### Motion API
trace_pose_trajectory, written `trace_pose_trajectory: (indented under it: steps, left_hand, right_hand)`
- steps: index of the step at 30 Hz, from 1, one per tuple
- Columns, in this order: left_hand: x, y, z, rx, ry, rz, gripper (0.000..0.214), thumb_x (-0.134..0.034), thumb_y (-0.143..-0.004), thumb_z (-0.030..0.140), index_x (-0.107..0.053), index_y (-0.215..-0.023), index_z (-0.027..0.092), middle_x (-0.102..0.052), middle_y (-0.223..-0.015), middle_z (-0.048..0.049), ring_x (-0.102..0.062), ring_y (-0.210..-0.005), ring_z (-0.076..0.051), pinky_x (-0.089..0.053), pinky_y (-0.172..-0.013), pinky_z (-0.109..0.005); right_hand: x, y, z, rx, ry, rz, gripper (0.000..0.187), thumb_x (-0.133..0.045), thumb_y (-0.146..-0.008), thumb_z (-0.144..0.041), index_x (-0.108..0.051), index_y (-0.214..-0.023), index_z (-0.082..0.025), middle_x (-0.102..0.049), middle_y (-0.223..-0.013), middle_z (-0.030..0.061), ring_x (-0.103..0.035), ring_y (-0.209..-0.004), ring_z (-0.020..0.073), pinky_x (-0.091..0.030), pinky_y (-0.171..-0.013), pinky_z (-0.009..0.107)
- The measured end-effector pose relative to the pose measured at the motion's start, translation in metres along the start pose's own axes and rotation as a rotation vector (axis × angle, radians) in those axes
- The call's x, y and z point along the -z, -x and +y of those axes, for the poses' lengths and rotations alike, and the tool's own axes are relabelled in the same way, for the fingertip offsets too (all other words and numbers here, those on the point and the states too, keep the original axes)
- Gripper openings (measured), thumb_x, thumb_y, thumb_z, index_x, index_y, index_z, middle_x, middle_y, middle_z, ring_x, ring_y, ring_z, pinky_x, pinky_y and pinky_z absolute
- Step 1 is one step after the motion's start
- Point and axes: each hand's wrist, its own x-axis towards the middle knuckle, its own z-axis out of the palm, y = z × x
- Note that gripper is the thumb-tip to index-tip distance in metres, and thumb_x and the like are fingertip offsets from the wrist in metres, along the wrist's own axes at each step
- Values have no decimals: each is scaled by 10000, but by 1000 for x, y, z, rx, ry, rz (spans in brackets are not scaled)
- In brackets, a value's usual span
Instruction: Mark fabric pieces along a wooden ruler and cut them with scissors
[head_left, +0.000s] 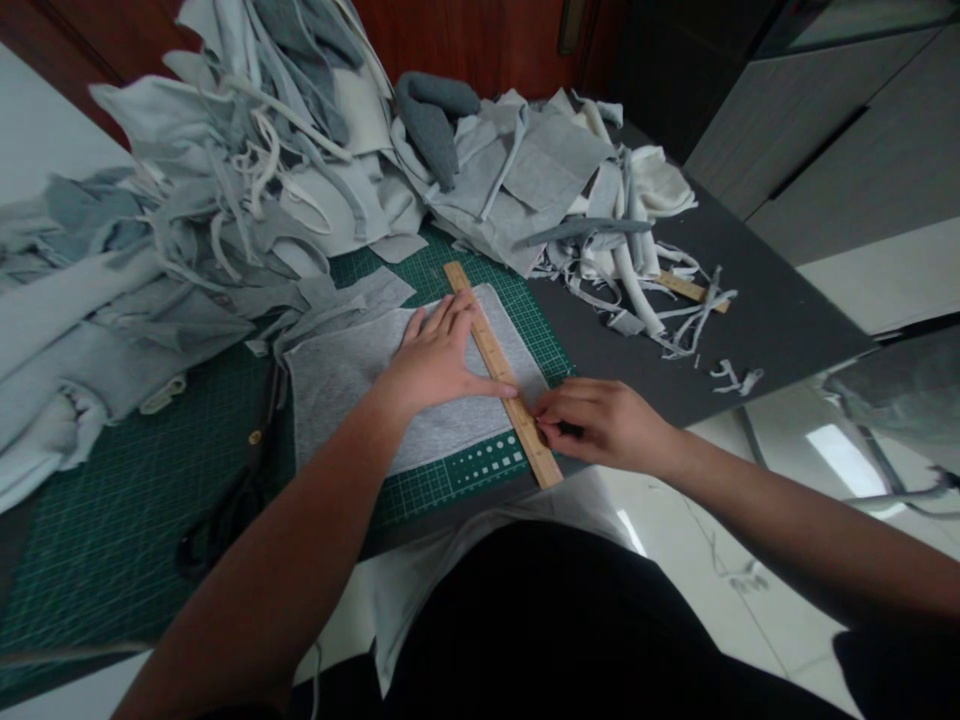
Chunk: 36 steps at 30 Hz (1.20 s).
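Observation:
A piece of light grey fabric (341,375) lies flat on a green cutting mat (412,500). Across its right part, a wooden ruler (491,350) runs at a slant toward the near table edge. My left hand (435,360) is spread over fabric and ruler, fingertips near the ruler's far end and thumb lower down, pressing it flat. Just right of the ruler's near half, my right hand (600,425) is closed in a pinch beside the ruler's edge. Whatever sits between its fingers is too hidden to make out.
Black-handled scissors (225,520) lie left of the fabric. Large heaps of grey and white cloth (300,150) fill the table's back and left. Fabric strips (626,280) and another wooden ruler (694,290) lie at right. Several scraps lie on the tiled floor (750,600).

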Motion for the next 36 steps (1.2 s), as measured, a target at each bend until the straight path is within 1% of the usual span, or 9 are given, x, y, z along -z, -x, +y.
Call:
trace_pose_trajectory:
  steps: [4,7,10,16,21,25,31,33,36]
  left_hand:
    - [0,0,0,-7,26,15,1264,-645,-664,904,-270,-1621,169,-201,-1748,-186,-143,-1621,-403,-72,-1305,-567]
    - [0,0,-1,-14,27,7,1273,-639,-663,909,-260,-1625,166,-204,-1746,-191,-134,-1622,-403,-70,-1304,-565]
    - [-1,0,-2,-15,7,3,1250,-628,-687,902,-253,-1629,171,-195,-1749,-187,-140,-1622,-401,-74,-1305,-563]
    - [-4,1,-5,-34,6,30,1192,-634,-723,864,-256,-1619,173,-206,-1746,-188,-153,-1622,-390,-101,-1304,-566]
    - [-4,1,-6,-36,13,26,1170,-621,-745,850,-260,-1617,159,-199,-1749,-186,-153,-1622,-386,-84,-1308,-561]
    - [-4,1,-6,-31,20,23,1175,-621,-747,849,-253,-1625,160,-194,-1752,-178,-141,-1625,-384,-70,-1309,-563]
    - [-4,1,-5,-36,29,33,1213,-635,-711,872,-280,-1616,147,-193,-1751,-179,-160,-1619,-392,-79,-1307,-572]
    - [-3,2,-5,-36,30,38,1199,-639,-706,873,-292,-1612,169,-199,-1751,-172,-161,-1618,-394,-85,-1305,-575]
    - [-3,2,-5,-32,33,37,1198,-644,-701,872,-290,-1610,176,-198,-1752,-174,-159,-1619,-394,-86,-1304,-574]
  right_hand:
    - [2,5,-2,-18,-79,38,65,-612,-959,-165,-631,-915,-209,-738,-906,58,-687,-819,179,-520,-743,292]
    - [7,-3,0,-148,-121,132,39,-664,-908,-178,-639,-900,-206,-686,-789,4,-623,-659,127,-479,-643,241]
    - [13,-22,5,-281,-103,182,9,-673,-876,-193,-672,-884,-196,-670,-766,-8,-583,-614,114,-445,-610,234]
    - [8,-66,20,-441,7,50,29,-713,-833,-178,-737,-850,-175,-716,-766,7,-606,-641,131,-415,-639,254]
    - [0,-84,28,-514,78,20,44,-738,-828,-164,-771,-856,-172,-762,-815,31,-649,-692,155,-415,-657,269]
    - [-1,-87,27,-542,93,11,61,-733,-845,-176,-790,-867,-167,-763,-810,39,-650,-697,159,-420,-662,278]
    - [4,-78,31,-475,54,11,153,-728,-851,-136,-826,-952,-196,-781,-919,35,-668,-759,165,-459,-704,280]
    - [5,-76,33,-478,48,26,152,-730,-865,-159,-831,-967,-210,-779,-914,30,-664,-748,164,-460,-700,282]
    - [6,-74,33,-504,67,34,122,-748,-873,-199,-829,-963,-193,-774,-895,39,-652,-729,162,-452,-693,283]
